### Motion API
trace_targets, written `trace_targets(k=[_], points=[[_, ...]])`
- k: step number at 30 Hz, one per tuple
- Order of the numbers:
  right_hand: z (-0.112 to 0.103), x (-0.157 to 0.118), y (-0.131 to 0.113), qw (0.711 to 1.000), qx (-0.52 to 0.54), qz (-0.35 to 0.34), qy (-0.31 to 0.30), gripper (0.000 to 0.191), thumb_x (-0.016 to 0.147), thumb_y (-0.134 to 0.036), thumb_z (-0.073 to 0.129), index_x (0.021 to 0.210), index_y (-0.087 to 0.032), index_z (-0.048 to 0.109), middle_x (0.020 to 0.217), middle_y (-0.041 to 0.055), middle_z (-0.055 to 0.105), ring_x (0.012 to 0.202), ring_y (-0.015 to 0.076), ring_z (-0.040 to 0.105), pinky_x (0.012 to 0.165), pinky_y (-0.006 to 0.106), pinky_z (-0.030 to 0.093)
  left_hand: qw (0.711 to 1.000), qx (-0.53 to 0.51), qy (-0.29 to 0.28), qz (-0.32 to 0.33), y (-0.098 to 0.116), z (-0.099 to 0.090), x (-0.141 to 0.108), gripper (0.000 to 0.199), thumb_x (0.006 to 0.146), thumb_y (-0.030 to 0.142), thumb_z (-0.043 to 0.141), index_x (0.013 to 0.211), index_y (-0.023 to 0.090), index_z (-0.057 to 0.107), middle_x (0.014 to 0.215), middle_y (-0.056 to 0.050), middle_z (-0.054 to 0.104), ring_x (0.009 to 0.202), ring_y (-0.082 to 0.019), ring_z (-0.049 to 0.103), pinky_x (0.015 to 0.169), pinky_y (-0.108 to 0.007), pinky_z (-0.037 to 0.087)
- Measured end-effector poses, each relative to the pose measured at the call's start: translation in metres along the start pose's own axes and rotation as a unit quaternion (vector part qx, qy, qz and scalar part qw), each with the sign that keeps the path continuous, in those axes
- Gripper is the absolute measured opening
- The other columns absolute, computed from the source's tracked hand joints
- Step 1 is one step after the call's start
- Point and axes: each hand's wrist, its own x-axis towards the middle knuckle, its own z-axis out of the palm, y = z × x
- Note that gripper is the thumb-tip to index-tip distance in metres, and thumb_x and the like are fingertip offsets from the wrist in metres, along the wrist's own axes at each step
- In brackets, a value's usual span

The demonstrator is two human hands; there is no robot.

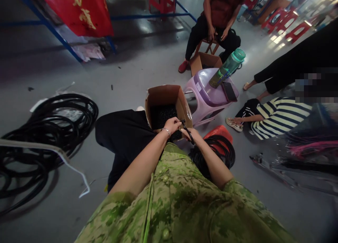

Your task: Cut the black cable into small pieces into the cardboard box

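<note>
My left hand (pixel 173 125), with a bracelet at the wrist, is closed in a pinch above the front of an open cardboard box (pixel 182 105). What its fingertips hold is too small to make out. Close beside it, my right hand (pixel 192 134) is closed around a slim, black, curved piece (pixel 188 133). That piece's far end meets the left fingertips, and its other end bends over the right hand; its exact kind is unclear. Many small black pieces (pixel 166 114) lie inside the box.
A coil of black tubing (pixel 84 98) lies on the floor at left, another coil (pixel 229 153) by a red bag (pixel 223 134) at right. A purple stool (pixel 200 91) bears a green bottle (pixel 224 68) and a phone (pixel 229 91). One person (pixel 224 10) sits ahead; others are at right.
</note>
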Motion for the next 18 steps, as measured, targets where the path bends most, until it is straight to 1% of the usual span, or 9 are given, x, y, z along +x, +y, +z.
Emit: trace_targets(k=[3,7,12,15,18], points=[[-0.004,0.001,0.001,1.000,0.017,-0.019,-0.010,0.061,0.083,-0.072,0.045,0.063,-0.017,0.060,0.054,0.0018,0.061,0.051,0.0132,0.057,0.051,0.022,0.039,1.000,0.000,-0.018,0.009,0.001,0.000,-0.001,0.019,0.072,0.013,0.069,0.061,0.016,0.053,0.043,0.007,0.051,0.037,-0.004,0.040,0.041,-0.015,0.030],[-0.001,-0.006,-0.002,0.999,0.049,-0.011,0.015,0.061,0.084,-0.071,0.044,0.058,-0.017,0.058,0.050,0.0014,0.058,0.045,0.0130,0.055,0.050,0.023,0.041,1.000,-0.015,-0.026,0.004,0.002,-0.001,-0.002,0.021,0.074,0.013,0.069,0.062,0.016,0.052,0.043,0.007,0.051,0.034,-0.003,0.038,0.038,-0.015,0.027],[0.005,-0.014,-0.007,0.997,-0.001,-0.008,0.071,0.061,0.082,-0.069,0.049,0.051,-0.018,0.057,0.041,0.0007,0.051,0.046,0.0148,0.056,0.052,0.023,0.039,0.999,-0.040,-0.008,-0.033,0.003,-0.002,-0.001,0.023,0.077,0.013,0.069,0.063,0.016,0.050,0.045,0.006,0.052,0.032,-0.003,0.038,0.038,-0.015,0.027],[0.011,-0.014,-0.006,0.995,-0.017,-0.007,0.099,0.061,0.081,-0.070,0.050,0.050,-0.017,0.058,0.041,0.0003,0.051,0.048,0.0144,0.056,0.051,0.022,0.037,0.997,-0.051,0.007,-0.049,0.000,-0.001,0.001,0.025,0.080,0.014,0.066,0.062,0.016,0.049,0.046,0.006,0.052,0.032,-0.003,0.038,0.038,-0.016,0.028],[0.020,-0.013,-0.005,0.992,-0.032,-0.002,0.120,0.060,0.080,-0.069,0.052,0.051,-0.017,0.059,0.042,0.0005,0.052,0.051,0.0137,0.056,0.052,0.021,0.036,0.996,-0.055,0.022,-0.062,-0.004,-0.001,0.003,0.029,0.080,0.017,0.067,0.059,0.016,0.047,0.046,0.005,0.051,0.033,-0.004,0.038,0.038,-0.017,0.028]])
